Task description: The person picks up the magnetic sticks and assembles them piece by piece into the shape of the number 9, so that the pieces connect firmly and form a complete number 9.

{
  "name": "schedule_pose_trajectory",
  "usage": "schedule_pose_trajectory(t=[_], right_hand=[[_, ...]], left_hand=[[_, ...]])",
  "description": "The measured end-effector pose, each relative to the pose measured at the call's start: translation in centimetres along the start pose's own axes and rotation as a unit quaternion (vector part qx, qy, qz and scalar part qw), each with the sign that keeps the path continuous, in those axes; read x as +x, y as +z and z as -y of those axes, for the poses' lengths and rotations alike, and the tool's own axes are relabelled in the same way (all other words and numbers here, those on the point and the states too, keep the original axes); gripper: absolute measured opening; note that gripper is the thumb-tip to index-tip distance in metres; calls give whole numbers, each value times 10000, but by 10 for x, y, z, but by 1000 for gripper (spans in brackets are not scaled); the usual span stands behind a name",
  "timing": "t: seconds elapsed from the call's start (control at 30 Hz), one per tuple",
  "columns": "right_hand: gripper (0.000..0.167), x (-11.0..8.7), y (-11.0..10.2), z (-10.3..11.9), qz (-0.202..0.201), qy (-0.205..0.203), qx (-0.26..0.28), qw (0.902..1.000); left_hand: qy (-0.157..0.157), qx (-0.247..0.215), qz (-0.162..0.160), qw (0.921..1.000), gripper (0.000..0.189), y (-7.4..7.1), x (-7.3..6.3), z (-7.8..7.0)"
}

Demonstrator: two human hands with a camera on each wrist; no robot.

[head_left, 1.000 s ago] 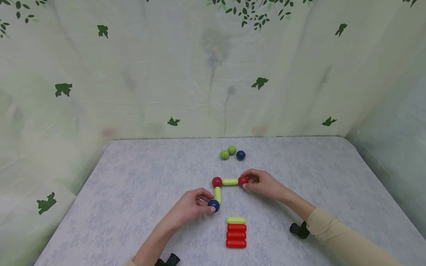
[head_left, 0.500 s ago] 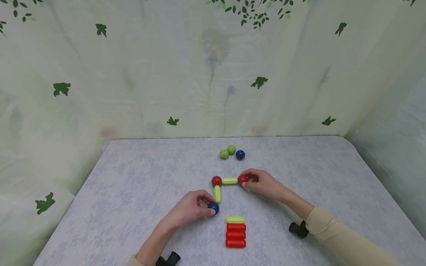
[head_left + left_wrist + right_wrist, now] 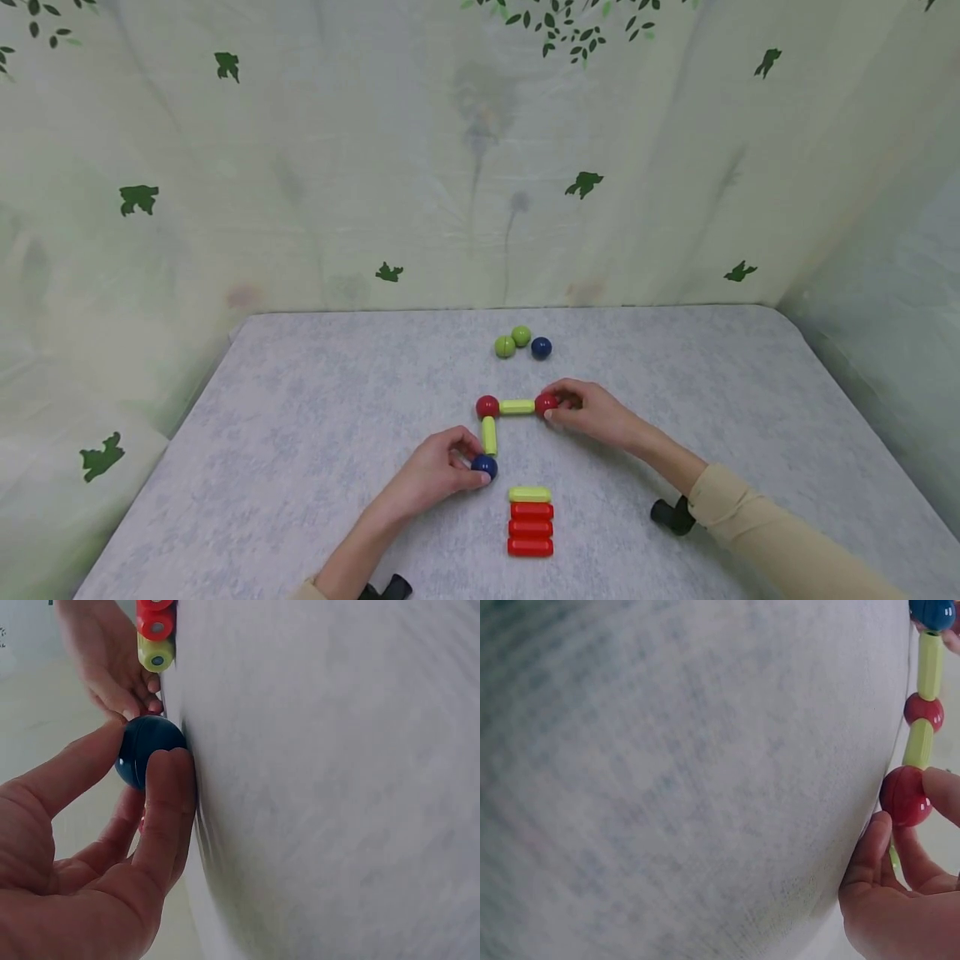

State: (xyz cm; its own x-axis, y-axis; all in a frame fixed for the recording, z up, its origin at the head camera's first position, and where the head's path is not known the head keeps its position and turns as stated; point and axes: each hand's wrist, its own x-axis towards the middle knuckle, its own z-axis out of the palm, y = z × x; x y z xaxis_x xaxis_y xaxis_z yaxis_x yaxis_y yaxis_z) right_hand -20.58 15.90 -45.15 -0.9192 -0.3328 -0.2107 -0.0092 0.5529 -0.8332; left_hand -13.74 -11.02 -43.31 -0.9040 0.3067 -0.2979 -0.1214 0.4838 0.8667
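Observation:
My left hand [image 3: 441, 467] pinches a dark blue ball [image 3: 484, 467] between thumb and fingers, right at the near end of a yellow-green rod [image 3: 490, 436]. That rod runs up to a red ball [image 3: 487, 407] at the corner of an L shape. From the corner a second yellow-green rod [image 3: 517, 407] leads right to another red ball [image 3: 546, 405], which my right hand [image 3: 592, 412] holds with thumb and fingertips. In the left wrist view the blue ball [image 3: 150, 750] sits close to the tabletop. The right wrist view shows the held red ball [image 3: 906, 796] in line with the rods.
Two light green balls [image 3: 513, 342] and a dark blue ball [image 3: 542, 347] lie toward the back of the table [image 3: 337, 375]. Nearer, one yellow-green rod [image 3: 530, 494] and several red rods [image 3: 531, 528] lie in a stack-like row. A patterned curtain [image 3: 300, 167] hangs behind.
The left hand drew the blue ball slightly toward the near edge, away from the rod's end, then brought it back up to it. The right hand stays on its red ball.

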Motion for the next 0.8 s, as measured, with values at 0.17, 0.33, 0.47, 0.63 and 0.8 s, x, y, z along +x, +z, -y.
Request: schedule_pose_trajectory(t=[0.17, 0.33, 0.47, 0.63, 0.8], right_hand=[[32, -1, -2, 0, 51, -113, -70, 9999], [32, 0, -1, 0, 44, -90, -88, 9999], [32, 1, 0, 1, 21, 23, -26, 10000], [31, 2, 0, 0, 33, -10, -6, 10000], [32, 2, 1, -2, -7, -48, -69, 10000]], left_hand=[[131, -153, -141, 9997, 31, 2, -2, 1], [188, -467, -230, 9985, 28, 5, -4, 4], [92, -666, -261, 9974, 27, 7, -5, 4], [-90, -730, -302, 9968, 26, 8, -7, 3], [-166, -775, -294, 9964, 26, 10, -7, 3]])
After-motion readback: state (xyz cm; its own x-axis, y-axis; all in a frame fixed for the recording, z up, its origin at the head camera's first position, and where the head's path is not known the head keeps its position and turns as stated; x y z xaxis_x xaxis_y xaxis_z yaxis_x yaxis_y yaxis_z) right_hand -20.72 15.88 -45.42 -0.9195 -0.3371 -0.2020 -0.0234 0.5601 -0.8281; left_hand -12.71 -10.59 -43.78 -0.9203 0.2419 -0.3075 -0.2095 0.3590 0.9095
